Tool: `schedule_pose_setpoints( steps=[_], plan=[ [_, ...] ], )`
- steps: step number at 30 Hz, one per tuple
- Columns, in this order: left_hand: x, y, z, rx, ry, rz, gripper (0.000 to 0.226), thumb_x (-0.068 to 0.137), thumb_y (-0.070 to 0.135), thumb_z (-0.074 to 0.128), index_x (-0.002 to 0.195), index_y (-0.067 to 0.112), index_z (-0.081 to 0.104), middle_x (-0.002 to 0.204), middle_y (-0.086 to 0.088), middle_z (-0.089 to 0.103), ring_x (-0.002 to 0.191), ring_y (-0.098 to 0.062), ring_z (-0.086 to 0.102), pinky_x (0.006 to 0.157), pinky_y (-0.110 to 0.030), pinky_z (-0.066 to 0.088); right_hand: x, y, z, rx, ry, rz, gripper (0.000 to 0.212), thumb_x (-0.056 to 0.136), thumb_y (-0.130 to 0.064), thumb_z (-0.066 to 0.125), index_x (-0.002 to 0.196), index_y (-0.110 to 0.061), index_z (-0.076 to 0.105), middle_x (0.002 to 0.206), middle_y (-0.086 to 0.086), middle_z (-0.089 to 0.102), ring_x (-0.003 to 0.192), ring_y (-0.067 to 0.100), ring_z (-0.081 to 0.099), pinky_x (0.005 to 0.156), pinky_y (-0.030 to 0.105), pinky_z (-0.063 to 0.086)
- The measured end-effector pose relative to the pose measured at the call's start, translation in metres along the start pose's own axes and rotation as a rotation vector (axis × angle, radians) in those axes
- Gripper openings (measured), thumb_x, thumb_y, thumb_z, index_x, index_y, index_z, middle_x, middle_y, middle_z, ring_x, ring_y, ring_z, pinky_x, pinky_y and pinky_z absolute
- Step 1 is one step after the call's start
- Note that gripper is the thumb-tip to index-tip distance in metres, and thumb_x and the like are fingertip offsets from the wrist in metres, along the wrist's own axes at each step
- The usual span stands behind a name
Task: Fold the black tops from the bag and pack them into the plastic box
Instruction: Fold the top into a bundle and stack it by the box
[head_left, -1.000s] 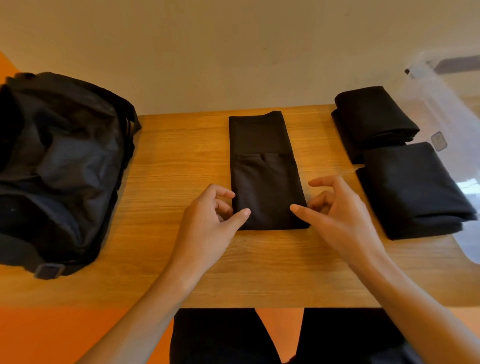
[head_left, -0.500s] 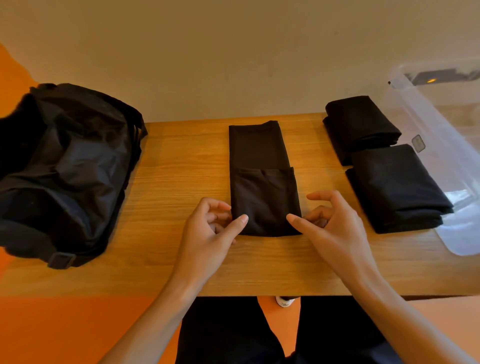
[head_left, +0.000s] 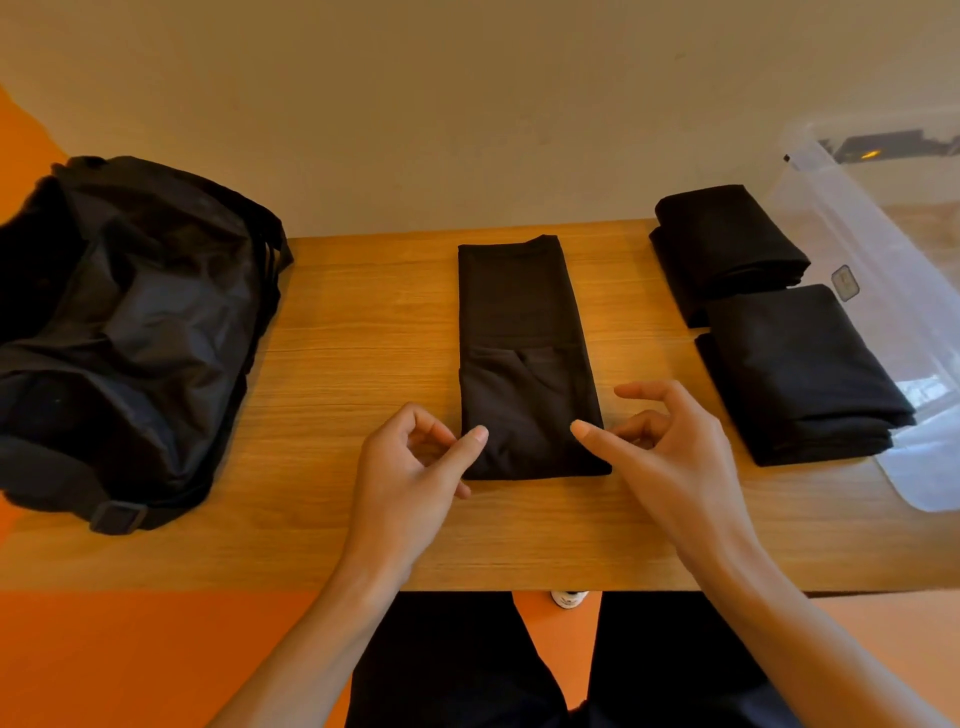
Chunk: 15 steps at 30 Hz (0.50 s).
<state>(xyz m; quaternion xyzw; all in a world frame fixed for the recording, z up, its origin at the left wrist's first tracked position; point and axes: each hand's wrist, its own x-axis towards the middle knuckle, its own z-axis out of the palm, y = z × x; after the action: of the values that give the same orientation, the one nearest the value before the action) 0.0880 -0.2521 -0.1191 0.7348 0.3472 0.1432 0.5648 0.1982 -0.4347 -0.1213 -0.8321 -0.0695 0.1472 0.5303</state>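
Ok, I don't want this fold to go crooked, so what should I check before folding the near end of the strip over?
1. Long black folded top lies flat and straight on the wooden table: ok.
2. Left hand has its thumb on the top's left edge at the near end: ok.
3. Right hand has its thumb on the right edge at the near end: ok.
4. Fingers tucked under the edge for a pinch: cannot tell.
5. Black fabric bag, far folded black pile and near folded black pile lie apart from the strip: ok.
6. Clear plastic box has room: cannot tell.
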Motion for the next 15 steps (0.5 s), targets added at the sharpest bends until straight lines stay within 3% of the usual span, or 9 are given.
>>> schedule_pose_setpoints(
  steps=[6, 15],
  plan=[
    [-0.0005, -0.0056, 0.0003, 0.046, -0.002, 0.024, 0.021, 0.086, 0.017, 0.08, 0.08, 0.013, 0.06, 0.07, -0.003, 0.064, 0.051, -0.01, 0.058, 0.05, -0.019, 0.047, 0.0018, 0.0034, 0.0009, -0.004, -0.021, 0.002, 0.049, 0.083, -0.028, 0.082, 0.125, -0.026, 0.057, 0.075, -0.009, 0.073, 0.073, 0.002, 0.07, 0.07, 0.019, 0.046],
    [-0.0023, -0.0056, 0.0008, 0.234, 0.01, 0.072, 0.02, 0.085, 0.024, 0.08, 0.085, 0.024, 0.06, 0.076, 0.005, 0.064, 0.058, -0.009, 0.058, 0.056, -0.025, 0.047, 0.0021, 0.0026, -0.0025, -0.149, -0.085, -0.014, 0.051, 0.082, -0.031, 0.082, 0.125, -0.029, 0.054, 0.078, -0.014, 0.072, 0.072, 0.0, 0.068, 0.068, 0.018, 0.047]
  ],
)
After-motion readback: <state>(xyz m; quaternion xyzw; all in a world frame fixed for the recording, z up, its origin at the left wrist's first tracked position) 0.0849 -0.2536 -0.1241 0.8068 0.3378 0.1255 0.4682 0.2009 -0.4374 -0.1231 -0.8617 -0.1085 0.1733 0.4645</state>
